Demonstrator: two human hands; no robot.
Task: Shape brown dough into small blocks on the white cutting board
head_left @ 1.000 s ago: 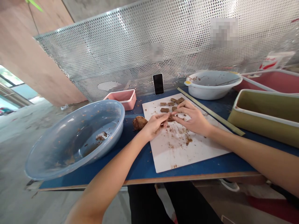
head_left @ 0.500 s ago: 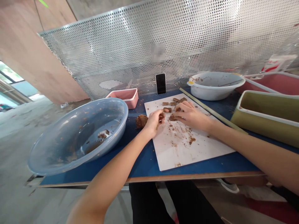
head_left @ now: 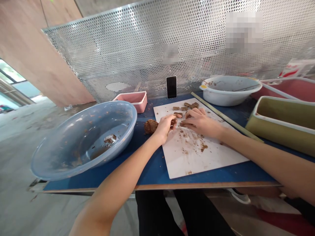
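On a white board (head_left: 197,157) smeared with brown clay, my left hand (head_left: 165,126) is curled round a small brown clay piece at the board's left edge. My right hand (head_left: 200,123) lies beside it with fingers pressed together on another clay bit (head_left: 182,124). Several small shaped clay blocks (head_left: 185,107) sit in rows at the board's far end, just beyond my fingers. A brown clay lump (head_left: 150,126) rests on the blue table (head_left: 147,170) just left of my left hand.
A large blue basin (head_left: 83,137) with muddy water overhangs the table's left edge. A pink tray (head_left: 131,99), an upright phone (head_left: 171,87), a white basin (head_left: 230,90), a bamboo stick (head_left: 226,119), an olive tub (head_left: 283,123) and a red tub (head_left: 290,86) stand before a perforated metal screen (head_left: 137,55).
My left hand drew back from my right hand toward the board's left edge and curled shut. My right hand stayed pressed on the clay near the blocks.
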